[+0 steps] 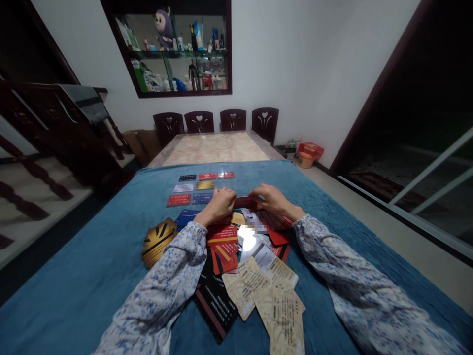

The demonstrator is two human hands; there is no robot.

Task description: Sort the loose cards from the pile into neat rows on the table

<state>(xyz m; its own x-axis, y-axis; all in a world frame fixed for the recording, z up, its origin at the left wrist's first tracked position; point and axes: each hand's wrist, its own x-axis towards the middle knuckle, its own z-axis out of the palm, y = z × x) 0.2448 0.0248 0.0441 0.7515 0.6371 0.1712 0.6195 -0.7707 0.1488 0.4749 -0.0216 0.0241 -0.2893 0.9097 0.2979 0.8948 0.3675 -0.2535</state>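
Between my left hand (223, 203) and my right hand (271, 198), a dark red card (245, 201) is held by its two ends, tilted so that little of its face shows. Fingers of both hands are pinched on it. Below lies a loose pile of cards: red cards (223, 235), a blue card (185, 218), black cards (216, 305), cream cards (286, 320) and gold cards (158, 241). Beyond my left hand, several cards lie in short rows, among them a silver card (184, 188), a gold card (205, 185) and a blue card (201, 197).
A blue cloth (111, 256) covers the near part of the marble-topped table (221, 147). Dark chairs (233, 120) stand at its far end. A wooden railing (37, 167) is on the left, and an orange bucket (305, 159) sits on the floor at right.
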